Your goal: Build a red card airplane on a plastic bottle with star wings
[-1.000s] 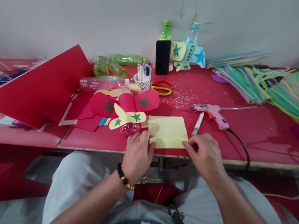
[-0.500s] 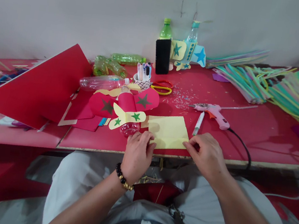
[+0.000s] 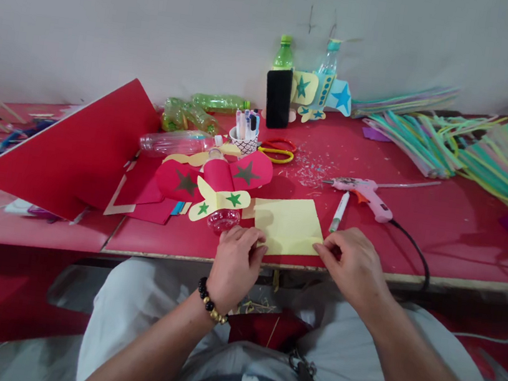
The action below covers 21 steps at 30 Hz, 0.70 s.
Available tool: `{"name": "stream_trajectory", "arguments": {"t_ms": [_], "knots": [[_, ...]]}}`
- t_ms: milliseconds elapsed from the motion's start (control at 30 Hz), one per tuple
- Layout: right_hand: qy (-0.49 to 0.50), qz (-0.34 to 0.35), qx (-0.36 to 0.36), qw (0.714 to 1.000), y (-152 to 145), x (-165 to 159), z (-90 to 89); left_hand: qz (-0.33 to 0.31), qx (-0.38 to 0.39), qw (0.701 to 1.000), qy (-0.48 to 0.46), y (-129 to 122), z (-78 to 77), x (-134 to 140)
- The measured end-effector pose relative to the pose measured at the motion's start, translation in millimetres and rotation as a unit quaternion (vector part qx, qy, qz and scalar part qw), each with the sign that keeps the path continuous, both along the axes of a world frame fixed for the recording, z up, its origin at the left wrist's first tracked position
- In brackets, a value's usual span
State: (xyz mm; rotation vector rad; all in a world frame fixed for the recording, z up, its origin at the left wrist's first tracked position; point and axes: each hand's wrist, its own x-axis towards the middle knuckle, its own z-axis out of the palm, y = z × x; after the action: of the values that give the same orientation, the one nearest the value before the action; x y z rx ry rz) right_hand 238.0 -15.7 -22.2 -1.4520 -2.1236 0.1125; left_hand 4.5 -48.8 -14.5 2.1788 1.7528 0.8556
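Observation:
A pale yellow sheet of paper lies at the table's front edge, with a strip folded along its near side. My left hand pinches its near left corner, and my right hand pinches the near right corner. Just left of the sheet rests a bottle plane with pink paper wings, dark stars and a yellow tail with green stars. Its clear bottle base is close to my left fingers. A capped white marker lies beyond my right hand.
A pink glue gun with a black cord lies to the right. Scissors, a pen cup and a phone stand or lie farther back. A large red board leans at left; pastel strips are piled at right.
The whole view has shifted slightly. Both hands stay at the near corners of the yellow paper, with no clear change in their hold.

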Motion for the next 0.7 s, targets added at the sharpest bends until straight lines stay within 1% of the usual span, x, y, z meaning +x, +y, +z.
{"name": "stream_trajectory", "arguments": {"t_ms": [200, 400, 467, 600, 633, 700], "knots": [[-0.004, -0.008, -0.005, 1.0, 1, 1, -2.8, -0.011, 0.004, 1.0, 0.029, 0, 2.0, 0], [-0.009, -0.02, -0.013, 1.0, -3, -3, 0.2, -0.003, 0.037, 0.997, 0.065, -10, -0.5, 7], [-0.02, -0.022, -0.009, 1.0, -5, -4, 0.8, -0.028, 0.051, 0.995, 0.084, -13, -1.8, 13], [-0.036, -0.022, 0.003, 0.999, -5, -6, 0.9, -0.123, 0.062, 0.979, 0.151, -17, -7.0, 34], [-0.039, -0.024, 0.003, 0.999, -5, -6, 1.3, -0.137, 0.059, 0.975, 0.166, -19, -9.1, 39], [-0.047, -0.028, 0.002, 0.998, -7, -6, 2.8, -0.142, 0.054, 0.969, 0.193, -21, -13.9, 48]]}}
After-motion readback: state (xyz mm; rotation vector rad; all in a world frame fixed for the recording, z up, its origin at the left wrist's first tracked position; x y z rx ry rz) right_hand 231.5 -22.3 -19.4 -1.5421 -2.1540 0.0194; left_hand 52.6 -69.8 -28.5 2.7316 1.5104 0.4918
